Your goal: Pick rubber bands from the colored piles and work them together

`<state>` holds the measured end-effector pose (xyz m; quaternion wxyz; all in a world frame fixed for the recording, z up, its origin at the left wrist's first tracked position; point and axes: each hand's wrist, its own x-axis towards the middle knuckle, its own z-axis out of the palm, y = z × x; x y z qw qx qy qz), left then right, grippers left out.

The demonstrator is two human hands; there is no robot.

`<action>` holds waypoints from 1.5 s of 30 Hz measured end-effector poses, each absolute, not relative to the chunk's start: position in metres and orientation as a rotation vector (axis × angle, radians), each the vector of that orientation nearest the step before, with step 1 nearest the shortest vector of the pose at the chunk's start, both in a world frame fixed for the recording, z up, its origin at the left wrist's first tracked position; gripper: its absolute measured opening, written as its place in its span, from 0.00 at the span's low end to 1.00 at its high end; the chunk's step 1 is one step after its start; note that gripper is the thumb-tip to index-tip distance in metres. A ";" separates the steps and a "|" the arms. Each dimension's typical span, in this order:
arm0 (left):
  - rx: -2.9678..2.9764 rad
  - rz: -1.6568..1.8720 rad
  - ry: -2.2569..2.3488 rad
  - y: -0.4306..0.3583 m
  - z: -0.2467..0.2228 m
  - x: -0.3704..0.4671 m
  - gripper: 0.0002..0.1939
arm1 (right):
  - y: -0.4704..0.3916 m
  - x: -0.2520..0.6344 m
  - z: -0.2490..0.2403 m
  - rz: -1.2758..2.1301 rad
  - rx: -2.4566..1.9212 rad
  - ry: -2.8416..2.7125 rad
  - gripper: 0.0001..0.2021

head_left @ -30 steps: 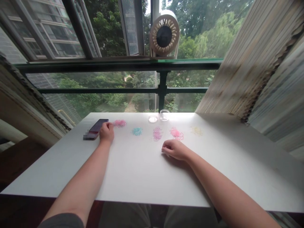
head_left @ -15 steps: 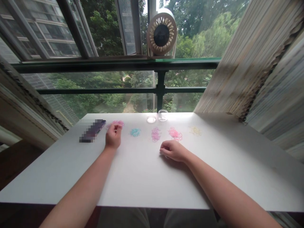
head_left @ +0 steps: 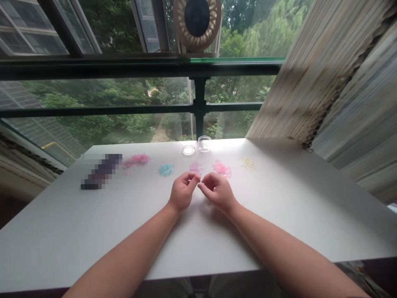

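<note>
My left hand (head_left: 182, 191) is closed in a pinch in front of the piles, and whatever sits between its fingertips is too small to make out. My right hand (head_left: 219, 192) faces it with curled fingers and the thumb drawn in, the fingertips of both hands almost meeting. Just beyond them lie a purple pile of small rubber bands (head_left: 195, 166), partly hidden by the hands, and a pink pile of rubber bands (head_left: 222, 168). Further left are a blue pile (head_left: 166, 169) and a larger mixed pink and purple pile (head_left: 138, 160). A pale yellow pile (head_left: 248, 163) lies to the right.
A clear round container (head_left: 204, 144) and its clear lid (head_left: 188, 150) stand at the back of the white table (head_left: 124, 215). A blurred-out dark phone-like object (head_left: 102, 171) lies at left. Beyond are a railing (head_left: 139, 68), a fan (head_left: 197, 20) and a curtain (head_left: 288, 74).
My left hand has moved from the mixed pile at the left to the middle, up to my right hand. My right hand has turned slightly towards it. The view has shifted.
</note>
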<state>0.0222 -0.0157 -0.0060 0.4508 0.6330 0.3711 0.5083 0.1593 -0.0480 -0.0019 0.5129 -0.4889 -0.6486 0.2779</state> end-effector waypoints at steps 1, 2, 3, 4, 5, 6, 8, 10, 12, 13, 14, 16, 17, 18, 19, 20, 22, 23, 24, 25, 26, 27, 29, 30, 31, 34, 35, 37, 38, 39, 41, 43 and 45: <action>1.559 1.239 0.904 -0.016 -0.007 0.021 0.10 | -0.049 0.160 -0.002 0.655 -1.157 -1.559 0.08; 1.556 1.225 0.887 -0.017 -0.007 0.019 0.10 | -0.050 0.160 -0.002 0.644 -1.133 -1.557 0.08; 1.553 1.216 0.872 -0.018 -0.007 0.018 0.10 | -0.050 0.160 -0.001 0.632 -1.107 -1.553 0.08; 1.550 1.206 0.859 -0.019 -0.006 0.017 0.09 | -0.051 0.160 0.000 0.623 -1.082 -1.549 0.07; 1.549 1.190 0.847 -0.020 -0.005 0.016 0.09 | -0.053 0.160 0.001 0.616 -1.061 -1.547 0.07; 1.550 1.169 0.835 -0.021 -0.004 0.014 0.09 | -0.054 0.159 0.002 0.610 -1.046 -1.544 0.06; 1.549 1.125 0.818 -0.023 -0.002 0.013 0.10 | -0.057 0.159 0.004 0.610 -1.030 -1.550 0.04; 1.545 1.103 0.809 -0.025 -0.002 0.012 0.10 | -0.060 0.160 0.006 0.622 -1.021 -1.563 0.04; 1.541 1.102 0.807 -0.025 -0.003 0.011 0.10 | -0.060 0.160 0.006 0.632 -1.019 -1.571 0.03; 1.541 1.103 0.807 -0.025 -0.003 0.011 0.10 | -0.060 0.161 0.006 0.638 -1.021 -1.572 0.03; 1.540 1.105 0.808 -0.024 -0.004 0.011 0.11 | -0.059 0.161 0.006 0.646 -1.024 -1.569 0.03; 1.539 1.105 0.802 -0.024 -0.005 0.010 0.10 | -0.058 0.162 0.005 0.669 -1.024 -1.567 0.02; 1.539 1.103 0.793 -0.024 -0.006 0.010 0.10 | -0.057 0.162 0.005 0.685 -1.021 -1.570 0.02; 1.541 1.094 0.784 -0.023 -0.006 0.010 0.10 | -0.057 0.163 0.005 0.702 -1.015 -1.577 0.01; 1.544 1.083 0.775 -0.024 -0.006 0.010 0.10 | -0.057 0.163 0.004 0.716 -1.007 -1.585 0.01; 1.548 1.074 0.771 -0.024 -0.005 0.010 0.10 | -0.057 0.163 0.004 0.727 -1.002 -1.595 0.02; 1.558 1.067 0.772 -0.024 -0.005 0.009 0.10 | -0.057 0.164 0.004 0.735 -1.001 -1.612 0.01; 1.562 1.071 0.775 -0.024 -0.005 0.009 0.10 | -0.056 0.165 0.004 0.731 -1.003 -1.618 0.01; 1.565 1.076 0.779 -0.025 -0.005 0.009 0.10 | -0.056 0.165 0.004 0.727 -1.007 -1.624 0.01; 1.568 1.081 0.784 -0.025 -0.006 0.008 0.10 | -0.055 0.166 0.004 0.725 -1.011 -1.630 0.02; 1.572 1.083 0.790 -0.024 -0.006 0.008 0.10 | -0.055 0.166 0.004 0.726 -1.015 -1.635 0.02; 1.576 1.083 0.798 -0.024 -0.006 0.008 0.10 | -0.054 0.167 0.003 0.728 -1.018 -1.639 0.02; 1.584 1.087 0.813 -0.024 -0.006 0.008 0.10 | -0.052 0.168 0.002 0.734 -1.029 -1.638 0.03; 1.585 1.091 0.818 -0.024 -0.007 0.009 0.11 | -0.051 0.169 0.002 0.735 -1.035 -1.636 0.03; 1.584 1.097 0.819 -0.024 -0.006 0.009 0.11 | -0.051 0.169 0.001 0.735 -1.041 -1.634 0.03; 1.571 1.105 0.812 -0.024 -0.006 0.009 0.12 | -0.050 0.169 0.001 0.734 -1.048 -1.637 0.03; 1.566 1.102 0.808 -0.024 -0.006 0.009 0.12 | -0.050 0.169 0.001 0.733 -1.047 -1.641 0.03; 1.565 1.090 0.801 -0.024 -0.007 0.009 0.12 | -0.051 0.169 0.001 0.731 -1.044 -1.645 0.03; 1.567 1.085 0.796 -0.024 -0.007 0.009 0.12 | -0.051 0.169 0.001 0.730 -1.044 -1.646 0.04; 1.570 1.083 0.791 -0.024 -0.008 0.009 0.12 | -0.051 0.169 0.002 0.729 -1.045 -1.645 0.04; 1.577 1.078 0.781 -0.023 -0.009 0.009 0.12 | -0.052 0.169 0.002 0.726 -1.049 -1.642 0.04; 1.585 1.071 0.778 -0.023 -0.010 0.009 0.12 | -0.052 0.169 0.003 0.724 -1.051 -1.639 0.04; 1.600 1.061 0.782 -0.023 -0.010 0.008 0.11 | -0.052 0.168 0.003 0.725 -1.048 -1.636 0.04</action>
